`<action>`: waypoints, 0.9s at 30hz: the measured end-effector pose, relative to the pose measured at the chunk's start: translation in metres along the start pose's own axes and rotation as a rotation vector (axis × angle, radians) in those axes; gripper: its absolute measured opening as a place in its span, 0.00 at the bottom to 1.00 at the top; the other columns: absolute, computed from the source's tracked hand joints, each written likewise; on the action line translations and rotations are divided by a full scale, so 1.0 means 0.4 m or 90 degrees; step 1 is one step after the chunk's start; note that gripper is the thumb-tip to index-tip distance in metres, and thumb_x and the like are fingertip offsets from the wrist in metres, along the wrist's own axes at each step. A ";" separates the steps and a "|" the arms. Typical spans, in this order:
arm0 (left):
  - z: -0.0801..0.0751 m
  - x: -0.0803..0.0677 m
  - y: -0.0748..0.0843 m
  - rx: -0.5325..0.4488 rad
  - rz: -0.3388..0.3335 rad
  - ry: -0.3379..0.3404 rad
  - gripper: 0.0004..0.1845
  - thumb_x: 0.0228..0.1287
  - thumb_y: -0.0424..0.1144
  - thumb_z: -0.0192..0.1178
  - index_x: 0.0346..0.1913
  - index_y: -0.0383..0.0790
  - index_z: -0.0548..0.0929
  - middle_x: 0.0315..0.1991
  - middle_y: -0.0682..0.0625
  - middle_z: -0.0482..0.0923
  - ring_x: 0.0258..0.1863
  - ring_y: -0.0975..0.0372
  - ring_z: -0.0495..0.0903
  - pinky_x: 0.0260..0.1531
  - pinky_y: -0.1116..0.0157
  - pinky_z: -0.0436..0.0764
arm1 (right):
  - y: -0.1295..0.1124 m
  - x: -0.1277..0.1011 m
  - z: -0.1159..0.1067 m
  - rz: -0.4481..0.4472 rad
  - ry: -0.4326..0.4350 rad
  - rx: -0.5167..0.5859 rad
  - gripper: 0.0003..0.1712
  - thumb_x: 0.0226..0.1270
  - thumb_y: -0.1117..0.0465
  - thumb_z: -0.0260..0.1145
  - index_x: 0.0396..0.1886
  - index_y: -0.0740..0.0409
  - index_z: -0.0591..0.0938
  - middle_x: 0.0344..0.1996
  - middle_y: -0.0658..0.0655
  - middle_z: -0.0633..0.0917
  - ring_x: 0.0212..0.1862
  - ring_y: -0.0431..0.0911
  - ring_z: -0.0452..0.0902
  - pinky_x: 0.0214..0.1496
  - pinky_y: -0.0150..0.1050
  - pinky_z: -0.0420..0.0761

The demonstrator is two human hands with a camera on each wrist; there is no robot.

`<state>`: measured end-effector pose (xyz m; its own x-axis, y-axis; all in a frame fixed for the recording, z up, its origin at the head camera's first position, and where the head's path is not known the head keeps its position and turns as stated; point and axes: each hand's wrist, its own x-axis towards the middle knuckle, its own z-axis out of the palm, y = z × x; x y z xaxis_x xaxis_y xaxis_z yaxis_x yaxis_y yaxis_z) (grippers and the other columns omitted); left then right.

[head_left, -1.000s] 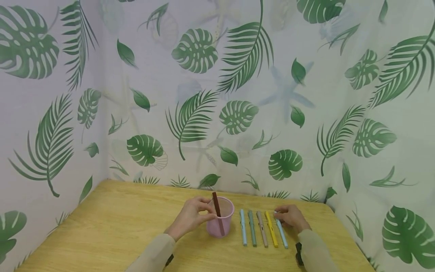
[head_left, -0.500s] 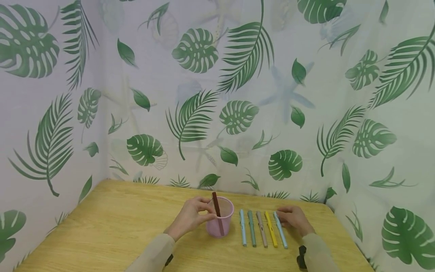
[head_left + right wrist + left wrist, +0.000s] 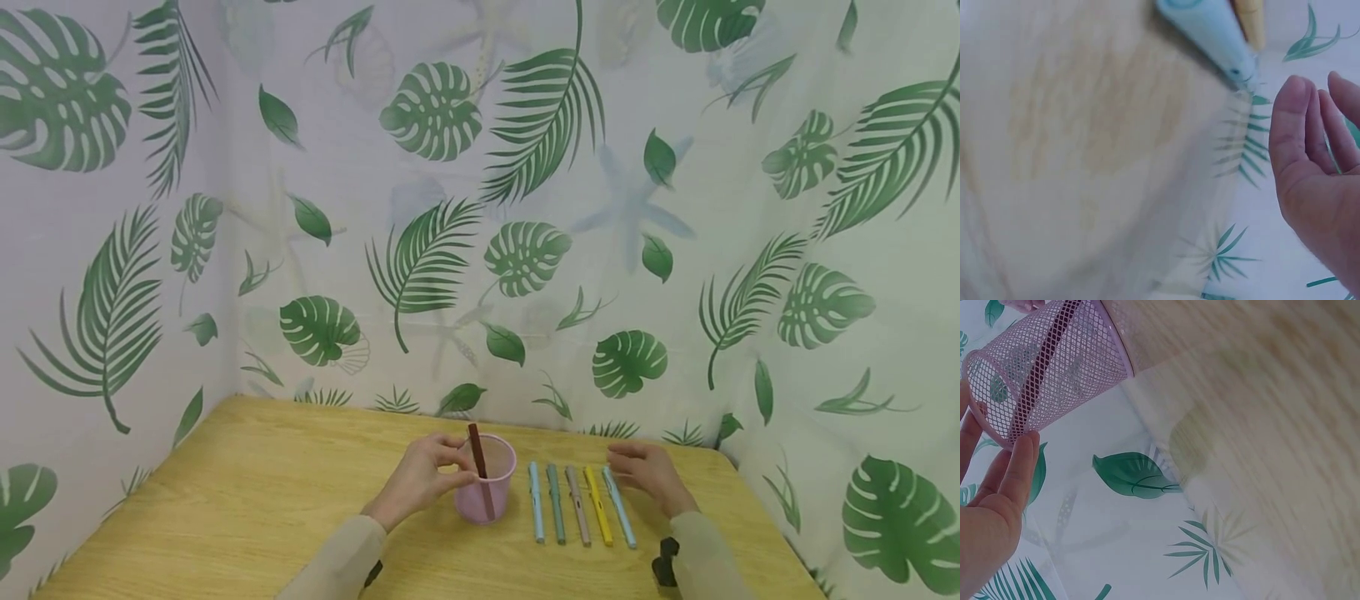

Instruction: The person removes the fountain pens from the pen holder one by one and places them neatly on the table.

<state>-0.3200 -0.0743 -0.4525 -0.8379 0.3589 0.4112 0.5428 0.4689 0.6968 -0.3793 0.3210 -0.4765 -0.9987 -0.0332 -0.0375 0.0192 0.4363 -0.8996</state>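
Note:
A pink mesh pen cup (image 3: 486, 502) stands on the table, with a dark red-brown pen (image 3: 477, 450) leaning upright inside it. My left hand (image 3: 420, 479) holds the cup by its rim from the left; in the left wrist view its fingertips (image 3: 1021, 447) touch the rim. To the right lie several pens side by side: light blue (image 3: 536, 502), green (image 3: 556, 504), brownish (image 3: 578, 506), yellow (image 3: 597, 506) and another light blue pen (image 3: 618, 507). Just beside that last pen, my right hand (image 3: 651, 477) hovers with fingers extended, holding nothing.
The wooden table (image 3: 300, 483) backs onto a white curtain (image 3: 525, 350) printed with green leaves, which also closes off both sides. Bare wood extends to the left of the cup. Black straps (image 3: 665, 562) sit on the wrists.
My right hand has let go of the rightmost light blue pen and drawn slightly away to the right. The left hand, cup and red-brown pen have stayed in place.

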 end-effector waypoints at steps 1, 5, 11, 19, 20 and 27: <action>0.000 0.000 0.000 0.000 -0.001 -0.001 0.05 0.58 0.44 0.71 0.29 0.48 0.88 0.53 0.39 0.79 0.54 0.49 0.80 0.52 0.56 0.84 | -0.004 0.001 0.002 -0.002 -0.005 0.010 0.29 0.72 0.57 0.63 0.64 0.72 0.72 0.57 0.69 0.80 0.53 0.52 0.83 0.54 0.46 0.85; 0.001 0.002 -0.001 -0.008 -0.008 -0.005 0.05 0.58 0.45 0.71 0.29 0.48 0.88 0.52 0.42 0.80 0.53 0.50 0.80 0.53 0.55 0.84 | -0.021 0.000 0.014 -0.007 -0.032 0.049 0.30 0.72 0.56 0.63 0.65 0.71 0.71 0.57 0.67 0.81 0.53 0.49 0.83 0.55 0.46 0.84; -0.001 0.004 -0.001 -0.006 -0.012 -0.008 0.06 0.58 0.46 0.70 0.29 0.49 0.88 0.50 0.47 0.80 0.52 0.52 0.80 0.53 0.56 0.84 | -0.049 -0.003 0.035 -0.005 -0.060 0.125 0.31 0.73 0.55 0.61 0.67 0.71 0.69 0.59 0.66 0.80 0.56 0.49 0.81 0.58 0.45 0.83; -0.003 0.006 0.002 -0.008 -0.004 -0.009 0.06 0.58 0.45 0.70 0.29 0.48 0.89 0.51 0.43 0.80 0.53 0.50 0.81 0.52 0.55 0.84 | -0.088 -0.012 0.063 -0.036 -0.088 0.154 0.32 0.71 0.53 0.64 0.67 0.68 0.71 0.58 0.63 0.81 0.53 0.44 0.82 0.57 0.42 0.84; -0.003 0.005 0.002 -0.008 -0.003 -0.009 0.06 0.58 0.45 0.70 0.29 0.48 0.88 0.52 0.42 0.80 0.53 0.50 0.81 0.52 0.55 0.84 | -0.091 -0.012 0.068 -0.040 -0.098 0.150 0.31 0.72 0.53 0.63 0.67 0.68 0.71 0.59 0.63 0.81 0.53 0.44 0.81 0.57 0.42 0.83; -0.002 0.005 0.002 -0.014 -0.001 -0.010 0.06 0.58 0.44 0.71 0.29 0.47 0.88 0.52 0.40 0.79 0.53 0.49 0.80 0.53 0.55 0.84 | -0.101 -0.010 0.118 -0.043 -0.108 0.164 0.28 0.71 0.55 0.64 0.64 0.66 0.74 0.55 0.61 0.83 0.51 0.46 0.81 0.54 0.42 0.85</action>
<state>-0.3214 -0.0739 -0.4506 -0.8380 0.3706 0.4004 0.5393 0.4516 0.7107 -0.3740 0.2610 -0.4606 -0.9767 -0.2131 -0.0268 -0.0137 0.1864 -0.9824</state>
